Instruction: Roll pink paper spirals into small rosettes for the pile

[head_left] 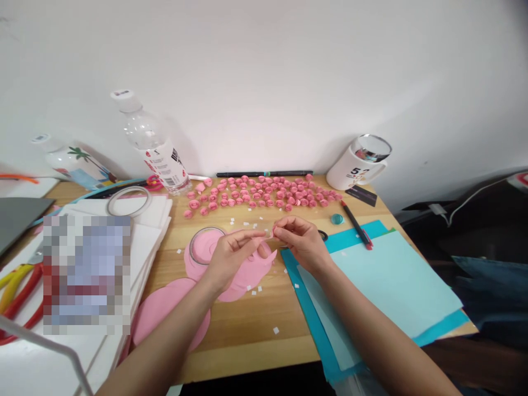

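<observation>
My left hand [231, 256] has its fingers pressed together on a thin pink paper strip [269, 236]. My right hand [303, 242] pinches the strip's other end, where a small pink bit shows at the fingertips; its rolled shape is mostly hidden. Below the hands lie pink paper pieces [243, 285], one with a curved cut edge. A roll of tape [193, 258] rests on the pink paper to the left. Larger pink paper circles [173, 308] lie nearer me. Behind the hands, many small rolled pink paper roses [264, 192] spread across the table.
Small white paper squares [276, 330] dot the wooden table [256, 352]. Blue sheets [391, 280] and a pen [355, 224] lie right. A mug [355, 165] and a bottle [159, 148] stand along the wall. Left are stacked white sheets [142, 242] and red-yellow scissors [25, 297].
</observation>
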The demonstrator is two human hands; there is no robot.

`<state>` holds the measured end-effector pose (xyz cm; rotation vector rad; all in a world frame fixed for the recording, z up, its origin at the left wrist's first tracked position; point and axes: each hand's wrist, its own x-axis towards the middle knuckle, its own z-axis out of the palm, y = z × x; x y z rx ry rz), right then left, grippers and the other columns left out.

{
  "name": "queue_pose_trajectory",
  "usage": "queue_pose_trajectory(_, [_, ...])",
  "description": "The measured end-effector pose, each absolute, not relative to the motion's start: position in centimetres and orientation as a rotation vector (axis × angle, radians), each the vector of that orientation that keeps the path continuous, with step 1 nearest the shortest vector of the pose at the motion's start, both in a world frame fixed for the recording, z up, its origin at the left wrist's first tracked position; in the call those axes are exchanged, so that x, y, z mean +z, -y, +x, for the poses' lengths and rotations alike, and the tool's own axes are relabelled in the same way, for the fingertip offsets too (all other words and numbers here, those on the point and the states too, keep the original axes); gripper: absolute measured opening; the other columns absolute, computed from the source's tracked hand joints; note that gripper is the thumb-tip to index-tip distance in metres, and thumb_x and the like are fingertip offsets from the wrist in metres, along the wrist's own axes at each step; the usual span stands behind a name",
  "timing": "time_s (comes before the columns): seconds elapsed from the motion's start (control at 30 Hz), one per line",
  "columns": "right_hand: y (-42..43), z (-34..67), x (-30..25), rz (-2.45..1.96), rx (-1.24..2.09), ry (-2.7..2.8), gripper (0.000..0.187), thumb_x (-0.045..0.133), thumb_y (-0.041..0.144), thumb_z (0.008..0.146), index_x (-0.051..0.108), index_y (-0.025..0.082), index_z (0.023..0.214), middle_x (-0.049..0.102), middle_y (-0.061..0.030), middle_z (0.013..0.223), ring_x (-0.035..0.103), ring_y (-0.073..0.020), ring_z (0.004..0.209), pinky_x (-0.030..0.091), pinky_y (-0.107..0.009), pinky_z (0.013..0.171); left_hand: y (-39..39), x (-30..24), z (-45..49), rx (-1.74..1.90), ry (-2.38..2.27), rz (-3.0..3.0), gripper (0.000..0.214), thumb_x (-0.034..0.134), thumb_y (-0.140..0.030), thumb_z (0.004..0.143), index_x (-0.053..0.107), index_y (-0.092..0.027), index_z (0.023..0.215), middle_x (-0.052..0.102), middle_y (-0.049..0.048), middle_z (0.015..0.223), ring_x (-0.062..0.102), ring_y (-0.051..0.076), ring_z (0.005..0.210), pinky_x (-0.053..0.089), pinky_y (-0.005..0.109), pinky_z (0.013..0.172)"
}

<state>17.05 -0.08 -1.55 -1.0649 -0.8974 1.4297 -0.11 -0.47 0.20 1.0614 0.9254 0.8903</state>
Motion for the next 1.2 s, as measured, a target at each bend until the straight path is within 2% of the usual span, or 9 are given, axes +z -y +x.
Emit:
queue_pose_trajectory(0.23, [0.15,16.96,-1.30,-1.092,1.426,0.918,0.014,0.077,0.027,0.061,0.068,0.020,0.069,0.071,-0.0045,0.084,0.063,-0.0163,0.078,0.049,-0.028,0.069,0.53,0.11,-0.10,0.929,-0.916,0.977,0.019,0.062,-0.026,0.077,0.069,-0.015,0.091,0.067,0.0024,0.065,0.060,0.013,0.066,0.042,0.025,0.064])
queue_pose_trajectory(0.43, [0.15,17.14,-1.50,-1.125,1.430,0.897,0.016,0.079,0.027,0.058,0.070,0.020,0.069,0.071,-0.0017,0.074,0.061,-0.0108,0.058,0.047,-0.023,0.055,0.54,-0.22,-0.11,0.934,-0.926,0.958,0.020,0.064,-0.027,0.075,0.069,-0.017,0.092,0.069,0.0027,0.070,0.060,0.013,0.067,0.042,0.024,0.063])
queue_pose_trajectory(0.57, [0.07,17.04,-1.44,-1.082,1.446,0.892,0.017,0.077,0.027,0.061,0.072,0.021,0.075,0.072,-0.0021,0.077,0.064,-0.0128,0.067,0.051,-0.027,0.067,0.44,-0.19,-0.10,0.943,-0.922,0.922,0.023,0.064,-0.028,0.075,0.069,-0.016,0.094,0.069,0.0032,0.070,0.060,0.012,0.065,0.042,0.023,0.060])
queue_pose_trajectory(0.7, [0.08,16.95,-1.34,-1.070,1.457,0.920,0.021,0.076,0.028,0.062,0.072,0.021,0.082,0.072,-0.0034,0.080,0.066,-0.0156,0.073,0.051,-0.030,0.074,0.29,-0.18,-0.14,0.980,-0.896,0.862,0.020,0.066,-0.026,0.074,0.069,-0.015,0.091,0.068,0.0033,0.069,0.059,0.012,0.066,0.044,0.023,0.064])
queue_pose_trajectory(0.93, [0.19,17.02,-1.35,-1.070,1.471,0.874,0.016,0.078,0.026,0.060,0.068,0.020,0.071,0.069,-0.0001,0.068,0.063,-0.0121,0.060,0.051,-0.024,0.059,0.42,-0.30,-0.09,0.913,-0.857,0.814,0.019,0.067,-0.025,0.074,0.069,-0.016,0.090,0.070,0.0051,0.078,0.060,0.012,0.068,0.045,0.023,0.062])
queue_pose_trajectory(1.03, [0.21,16.90,-1.35,-1.076,1.447,0.890,0.016,0.078,0.027,0.059,0.067,0.020,0.069,0.068,-0.0001,0.066,0.062,-0.0125,0.060,0.050,-0.024,0.058,0.47,-0.23,-0.07,0.909,-0.859,0.822,0.020,0.067,-0.027,0.073,0.070,-0.015,0.089,0.070,0.0064,0.081,0.060,0.013,0.069,0.045,0.024,0.062])
queue_pose_trajectory(1.2, [0.18,16.82,-1.35,-1.074,1.417,0.956,0.020,0.076,0.031,0.062,0.071,0.021,0.079,0.072,-0.0047,0.086,0.065,-0.0163,0.074,0.052,-0.031,0.071,0.36,-0.39,-0.20,0.924,-0.859,0.826,0.022,0.066,-0.026,0.074,0.069,-0.014,0.092,0.070,0.0082,0.085,0.061,0.014,0.071,0.046,0.024,0.063])
